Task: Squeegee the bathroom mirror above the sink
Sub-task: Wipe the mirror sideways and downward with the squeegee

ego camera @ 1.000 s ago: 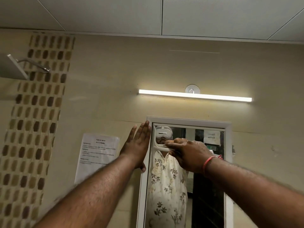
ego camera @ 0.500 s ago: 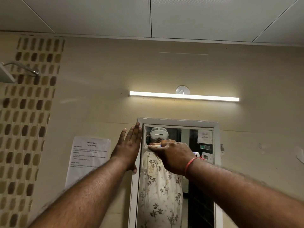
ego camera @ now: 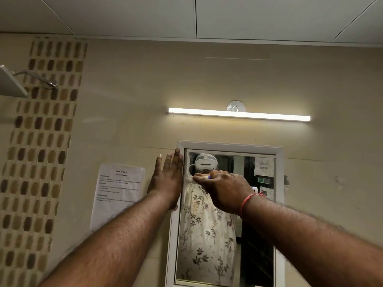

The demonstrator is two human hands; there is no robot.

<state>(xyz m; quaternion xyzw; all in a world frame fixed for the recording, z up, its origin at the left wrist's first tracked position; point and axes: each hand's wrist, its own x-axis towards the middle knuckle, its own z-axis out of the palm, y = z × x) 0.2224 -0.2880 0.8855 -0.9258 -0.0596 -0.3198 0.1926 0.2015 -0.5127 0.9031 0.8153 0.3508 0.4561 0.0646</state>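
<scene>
Reaching up from the bottom corners of the view, both my forearms converge on the mirror [ego camera: 228, 255], which hangs on the wall at about five o'clock from the centre of what I see, its white frame [ego camera: 278, 204] running out of view below. At nine o'clock from the top of the glass, my left hand [ego camera: 165, 181] lies flat and unclenched, fingers straight and together, palm on the wall with its edge against the frame's left rail; it grips nothing and only steadies me. At three o'clock from it, my right hand [ego camera: 226, 189], a red thread [ego camera: 248, 198] at the wrist, is closed around the squeegee [ego camera: 193, 177], of which I see only a whitish handle end and a pale strip standing upright along the left edge of the glass near the top. I judge that I am at the start of a stroke in the upper left corner, since the blade sits high and most of the pane lies below and to the right of it. How much of the glass is already wiped I cannot tell. The next move, as I judge it, calls for even pressure and a steady pull across or down the glass, keeping the blade flat against it. Farther off, a printed sheet [ego camera: 118, 189] hangs on the wall at nine o'clock from my left hand, and a tube light [ego camera: 238, 114] glows at twelve o'clock above the mirror, below the ceiling.
</scene>
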